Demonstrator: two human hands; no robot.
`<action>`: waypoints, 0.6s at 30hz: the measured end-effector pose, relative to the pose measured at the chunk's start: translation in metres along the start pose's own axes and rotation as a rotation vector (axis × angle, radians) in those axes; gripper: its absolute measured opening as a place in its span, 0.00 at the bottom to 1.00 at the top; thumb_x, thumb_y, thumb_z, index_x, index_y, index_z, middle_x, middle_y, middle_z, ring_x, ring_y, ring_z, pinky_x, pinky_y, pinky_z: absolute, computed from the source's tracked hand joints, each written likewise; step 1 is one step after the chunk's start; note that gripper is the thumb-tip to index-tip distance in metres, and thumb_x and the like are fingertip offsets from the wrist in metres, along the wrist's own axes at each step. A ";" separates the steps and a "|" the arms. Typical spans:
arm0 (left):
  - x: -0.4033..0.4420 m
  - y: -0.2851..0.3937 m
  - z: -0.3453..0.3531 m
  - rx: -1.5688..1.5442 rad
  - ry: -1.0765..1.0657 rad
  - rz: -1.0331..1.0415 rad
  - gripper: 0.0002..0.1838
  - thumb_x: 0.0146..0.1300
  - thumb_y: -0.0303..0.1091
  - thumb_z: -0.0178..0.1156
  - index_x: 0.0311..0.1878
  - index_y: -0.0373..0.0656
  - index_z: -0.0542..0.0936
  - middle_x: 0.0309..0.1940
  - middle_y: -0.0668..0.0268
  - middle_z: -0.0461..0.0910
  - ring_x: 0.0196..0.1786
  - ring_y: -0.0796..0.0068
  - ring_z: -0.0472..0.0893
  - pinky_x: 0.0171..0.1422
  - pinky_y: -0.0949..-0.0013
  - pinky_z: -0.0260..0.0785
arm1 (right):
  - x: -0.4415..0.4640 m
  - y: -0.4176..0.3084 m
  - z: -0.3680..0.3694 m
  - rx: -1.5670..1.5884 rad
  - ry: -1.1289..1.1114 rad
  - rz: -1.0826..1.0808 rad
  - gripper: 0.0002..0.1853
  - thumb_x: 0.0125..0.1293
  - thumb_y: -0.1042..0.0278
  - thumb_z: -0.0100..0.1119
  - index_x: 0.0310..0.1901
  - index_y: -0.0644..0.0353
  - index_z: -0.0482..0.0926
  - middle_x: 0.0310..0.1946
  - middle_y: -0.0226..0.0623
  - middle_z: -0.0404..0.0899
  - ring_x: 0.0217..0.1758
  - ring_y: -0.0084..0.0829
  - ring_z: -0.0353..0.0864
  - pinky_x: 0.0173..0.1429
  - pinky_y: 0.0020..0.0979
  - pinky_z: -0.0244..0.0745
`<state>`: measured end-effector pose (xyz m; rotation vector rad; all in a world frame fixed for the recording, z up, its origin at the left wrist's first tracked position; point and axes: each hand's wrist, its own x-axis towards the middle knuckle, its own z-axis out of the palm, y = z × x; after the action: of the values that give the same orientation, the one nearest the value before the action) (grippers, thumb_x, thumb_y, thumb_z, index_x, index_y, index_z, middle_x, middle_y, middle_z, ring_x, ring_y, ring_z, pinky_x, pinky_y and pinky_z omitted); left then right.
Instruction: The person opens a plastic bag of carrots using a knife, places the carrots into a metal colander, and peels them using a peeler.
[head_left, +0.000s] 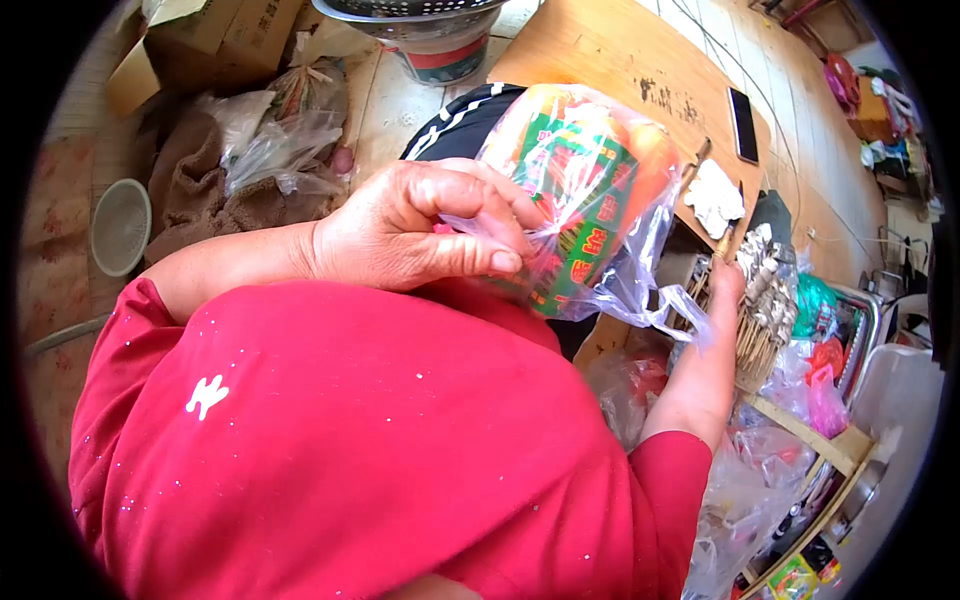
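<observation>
A clear plastic bag (pixel 590 190) with green-and-red printing and orange contents is positioned in front of the red shirt (pixel 380 430), beside the wooden tabletop (pixel 590 50). Gathered plastic is clamped between thumb and fingers of the left-hand grip (pixel 435 225). A slim tan handle (pixel 722 243) is located at the right-hand grip (pixel 728 280); whether closure is made upon it cannot be determined. Bundled sticks (pixel 758 345) are situated just beside that grip. A dark phone (pixel 742 125) is placed on the tabletop.

Two hands (pixel 430 228) (pixel 728 281), one green-printed package (pixel 598 215), one phone (pixel 742 125), one colander (pixel 420 14), one round white bowl (pixel 122 228)
</observation>
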<state>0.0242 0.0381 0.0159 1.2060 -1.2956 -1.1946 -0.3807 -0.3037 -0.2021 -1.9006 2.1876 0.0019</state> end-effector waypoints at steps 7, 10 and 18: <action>-0.002 0.004 0.010 -0.378 0.029 -0.384 0.04 0.63 0.29 0.63 0.37 0.39 0.82 0.42 0.58 0.82 0.54 0.72 0.77 0.57 0.66 0.70 | -0.002 0.007 0.012 0.819 -0.244 0.324 0.10 0.60 0.63 0.63 0.36 0.61 0.80 0.27 0.35 0.80 0.28 0.24 0.81 0.29 0.28 0.76; -0.004 -0.001 0.010 -0.413 0.020 -0.384 0.04 0.64 0.29 0.63 0.37 0.39 0.82 0.42 0.59 0.82 0.50 0.73 0.78 0.56 0.66 0.71 | -0.014 0.016 0.001 1.527 -0.438 0.303 0.08 0.62 0.66 0.64 0.38 0.60 0.77 0.28 0.33 0.80 0.25 0.26 0.78 0.31 0.28 0.76; -0.011 -0.003 0.005 -0.108 -0.043 -0.027 0.03 0.62 0.27 0.64 0.36 0.38 0.81 0.37 0.63 0.82 0.46 0.70 0.80 0.53 0.68 0.73 | -0.151 -0.062 -0.098 1.886 -0.338 -0.115 0.12 0.58 0.72 0.57 0.44 0.62 0.74 0.31 0.38 0.76 0.29 0.30 0.76 0.37 0.32 0.74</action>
<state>0.0195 0.0495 0.0128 1.1277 -1.2334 -1.2996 -0.3199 -0.1815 -0.0697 -0.6955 0.8481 -1.1462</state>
